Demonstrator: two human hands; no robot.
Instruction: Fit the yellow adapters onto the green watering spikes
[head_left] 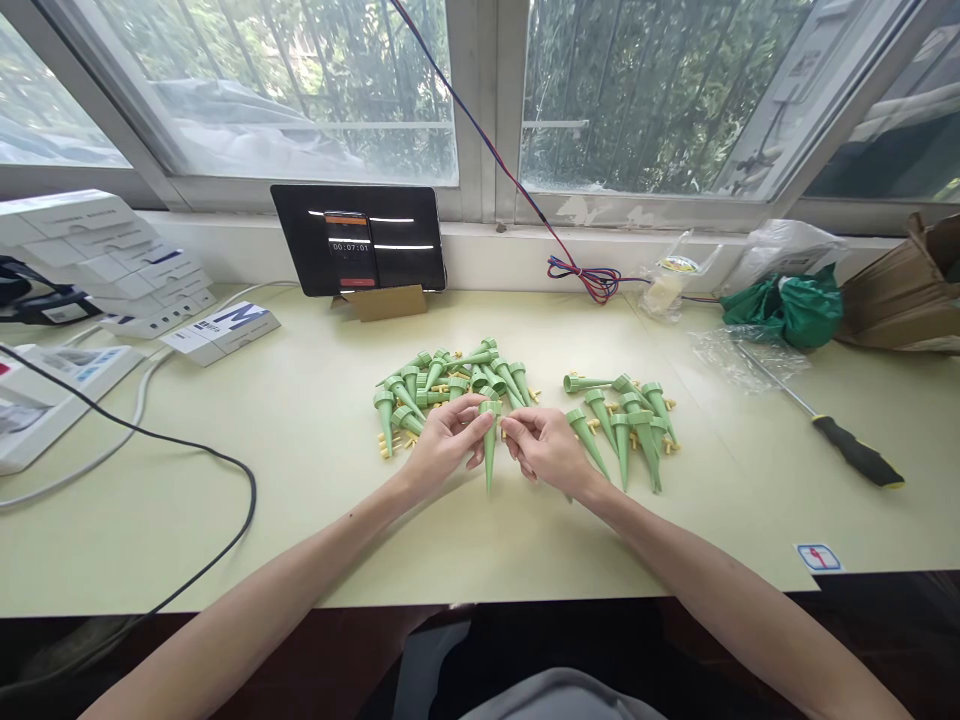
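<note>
My left hand (444, 442) is closed around the capped top of a green plastic watering spike (490, 465), which points downward above the table. My right hand (551, 447) is pinched close beside the spike's upper part. A small yellow piece seems to be at its fingertips, mostly hidden by them. Behind my left hand lies a heap of green watering spikes (410, 378) with small yellow pieces (386, 440) among them. A second group of spikes (620, 430) lies to the right of my right hand, also with yellow pieces about it.
A dark tablet (360, 240) showing a timer leans on a cardboard stand (382, 303) at the back. White boxes (97, 250) and a power strip (56, 400) with cables are left. On the right lie a screwdriver (855, 450), a green bag (795, 305) and a cardboard box (900, 290).
</note>
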